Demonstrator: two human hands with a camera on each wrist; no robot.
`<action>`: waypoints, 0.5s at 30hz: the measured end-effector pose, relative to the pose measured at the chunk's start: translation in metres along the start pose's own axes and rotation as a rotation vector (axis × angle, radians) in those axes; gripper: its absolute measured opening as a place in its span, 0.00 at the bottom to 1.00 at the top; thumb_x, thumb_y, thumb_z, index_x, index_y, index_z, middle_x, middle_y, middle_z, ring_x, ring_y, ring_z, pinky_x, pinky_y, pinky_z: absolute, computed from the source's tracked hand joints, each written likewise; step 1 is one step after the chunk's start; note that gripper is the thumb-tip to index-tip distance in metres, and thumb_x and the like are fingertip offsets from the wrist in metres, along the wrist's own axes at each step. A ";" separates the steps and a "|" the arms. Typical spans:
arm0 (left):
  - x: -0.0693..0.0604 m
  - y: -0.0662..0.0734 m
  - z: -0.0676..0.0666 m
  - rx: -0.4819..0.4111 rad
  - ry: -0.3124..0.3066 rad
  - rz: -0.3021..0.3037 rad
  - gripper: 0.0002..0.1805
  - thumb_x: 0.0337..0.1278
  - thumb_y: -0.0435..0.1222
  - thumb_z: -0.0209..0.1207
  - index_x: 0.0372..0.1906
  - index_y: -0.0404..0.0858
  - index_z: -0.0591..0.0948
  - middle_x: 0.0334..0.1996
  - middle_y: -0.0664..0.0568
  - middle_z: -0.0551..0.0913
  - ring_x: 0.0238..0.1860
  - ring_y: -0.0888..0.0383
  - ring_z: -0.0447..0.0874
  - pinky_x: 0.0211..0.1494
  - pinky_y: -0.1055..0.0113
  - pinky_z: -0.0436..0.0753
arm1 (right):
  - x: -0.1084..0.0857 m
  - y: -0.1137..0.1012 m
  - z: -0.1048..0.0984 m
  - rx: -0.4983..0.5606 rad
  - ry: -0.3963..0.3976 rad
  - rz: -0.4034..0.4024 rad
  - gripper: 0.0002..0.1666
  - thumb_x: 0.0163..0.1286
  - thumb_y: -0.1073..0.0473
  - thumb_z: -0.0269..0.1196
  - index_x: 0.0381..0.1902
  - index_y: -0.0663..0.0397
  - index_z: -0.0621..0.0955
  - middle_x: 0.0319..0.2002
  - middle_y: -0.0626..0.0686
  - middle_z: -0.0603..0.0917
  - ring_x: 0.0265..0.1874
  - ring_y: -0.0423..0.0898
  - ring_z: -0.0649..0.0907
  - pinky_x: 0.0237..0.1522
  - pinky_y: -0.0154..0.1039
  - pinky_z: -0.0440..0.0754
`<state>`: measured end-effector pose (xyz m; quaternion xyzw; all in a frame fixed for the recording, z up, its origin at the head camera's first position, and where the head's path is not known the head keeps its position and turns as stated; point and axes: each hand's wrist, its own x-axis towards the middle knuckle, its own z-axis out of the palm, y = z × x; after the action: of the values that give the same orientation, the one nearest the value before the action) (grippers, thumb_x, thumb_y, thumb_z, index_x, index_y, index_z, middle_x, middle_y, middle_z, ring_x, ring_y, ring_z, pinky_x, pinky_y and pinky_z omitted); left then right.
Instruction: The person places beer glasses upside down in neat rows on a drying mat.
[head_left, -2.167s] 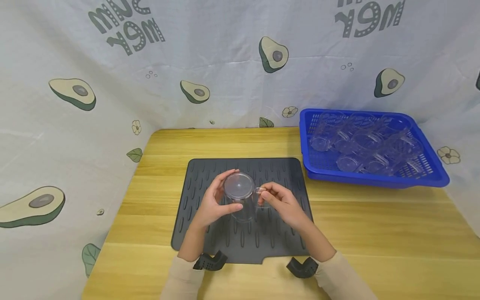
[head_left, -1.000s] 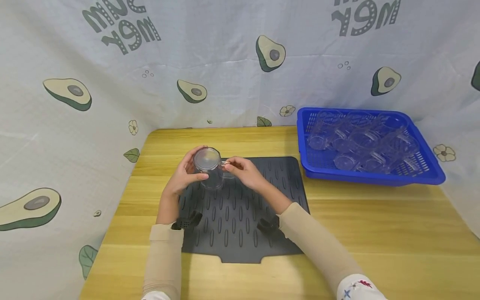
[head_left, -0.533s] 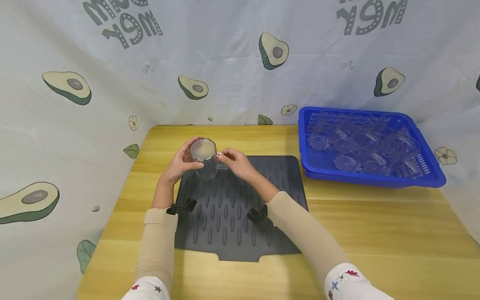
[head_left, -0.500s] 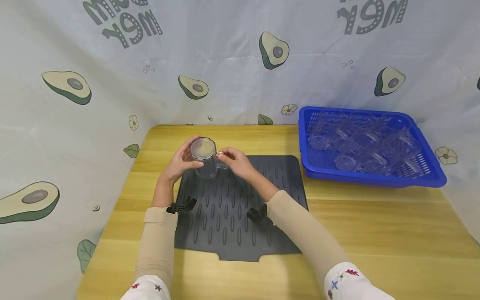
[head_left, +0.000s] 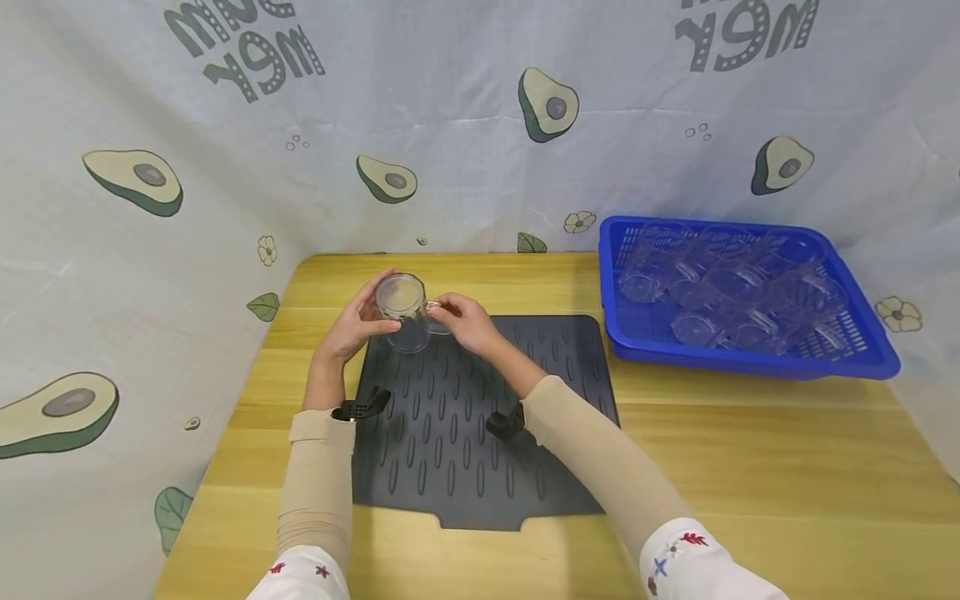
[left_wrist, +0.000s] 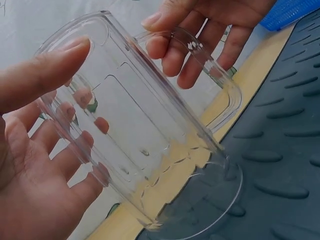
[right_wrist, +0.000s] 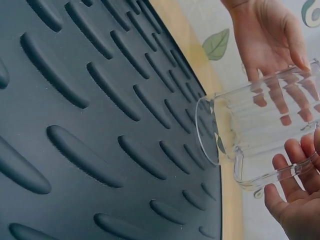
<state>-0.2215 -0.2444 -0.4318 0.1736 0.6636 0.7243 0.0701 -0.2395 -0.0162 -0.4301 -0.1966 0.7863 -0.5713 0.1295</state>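
Note:
A clear mug [head_left: 411,335] is upside down, base up, over the far left corner of the dark ribbed drying mat [head_left: 480,467]. My left hand [head_left: 349,330] grips its body, thumb on the near side and fingers round the far side, as the left wrist view shows through the mug's transparent wall [left_wrist: 130,125]. The fingers of my right hand [head_left: 471,327] hold the handle [right_wrist: 265,180] near its upper end. In the left wrist view the mug's open rim [left_wrist: 237,195] is close to the mat; whether they touch I cannot tell.
At the back right stands a blue plastic basket [head_left: 720,364] with several clear mugs [head_left: 738,283] lying in it. The mat lies on a wooden table [head_left: 750,467]. A patterned curtain [head_left: 465,92] hangs behind and at the sides.
Both hands have carried the inverted mug from the mat's middle to its far left corner. During the last half second it has shifted only slightly further left.

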 end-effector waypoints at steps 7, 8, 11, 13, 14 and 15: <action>0.000 -0.004 -0.006 -0.025 0.006 -0.038 0.50 0.53 0.14 0.52 0.79 0.39 0.44 0.77 0.45 0.45 0.73 0.48 0.50 0.65 0.67 0.66 | 0.003 0.001 0.003 -0.010 -0.009 0.018 0.20 0.76 0.53 0.54 0.57 0.60 0.78 0.54 0.58 0.81 0.56 0.52 0.79 0.57 0.47 0.76; -0.001 -0.005 -0.006 -0.030 0.010 -0.038 0.51 0.53 0.14 0.52 0.79 0.40 0.42 0.77 0.45 0.44 0.74 0.48 0.48 0.66 0.66 0.65 | 0.004 0.001 0.003 -0.016 -0.012 0.020 0.21 0.76 0.52 0.54 0.58 0.60 0.78 0.55 0.57 0.81 0.56 0.52 0.79 0.57 0.47 0.76; -0.003 -0.010 -0.003 -0.038 0.026 -0.032 0.52 0.55 0.15 0.52 0.79 0.42 0.39 0.78 0.45 0.42 0.75 0.47 0.45 0.70 0.59 0.60 | 0.003 0.001 0.004 -0.041 -0.013 0.026 0.21 0.77 0.52 0.54 0.57 0.60 0.77 0.54 0.57 0.81 0.55 0.52 0.79 0.56 0.47 0.77; -0.003 -0.014 -0.002 -0.026 0.038 -0.030 0.52 0.56 0.16 0.52 0.79 0.42 0.39 0.77 0.44 0.43 0.76 0.47 0.45 0.72 0.53 0.56 | 0.002 0.001 0.004 -0.056 -0.014 0.027 0.21 0.76 0.52 0.55 0.57 0.61 0.77 0.54 0.58 0.80 0.55 0.52 0.79 0.55 0.47 0.77; -0.004 -0.015 -0.001 -0.019 0.042 -0.029 0.52 0.56 0.16 0.53 0.79 0.42 0.39 0.77 0.44 0.45 0.76 0.47 0.46 0.73 0.50 0.54 | 0.002 0.002 0.004 -0.055 -0.015 0.027 0.21 0.76 0.52 0.55 0.58 0.61 0.77 0.54 0.58 0.80 0.55 0.52 0.79 0.55 0.47 0.77; -0.004 -0.016 -0.001 -0.008 0.044 -0.029 0.51 0.56 0.17 0.53 0.79 0.41 0.40 0.77 0.43 0.45 0.76 0.47 0.46 0.73 0.48 0.53 | 0.002 0.003 0.003 -0.050 -0.017 0.028 0.22 0.76 0.52 0.56 0.58 0.61 0.77 0.54 0.58 0.80 0.55 0.53 0.78 0.55 0.47 0.77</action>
<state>-0.2200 -0.2450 -0.4482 0.1478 0.6643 0.7296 0.0665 -0.2400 -0.0192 -0.4336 -0.1933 0.8020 -0.5478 0.1391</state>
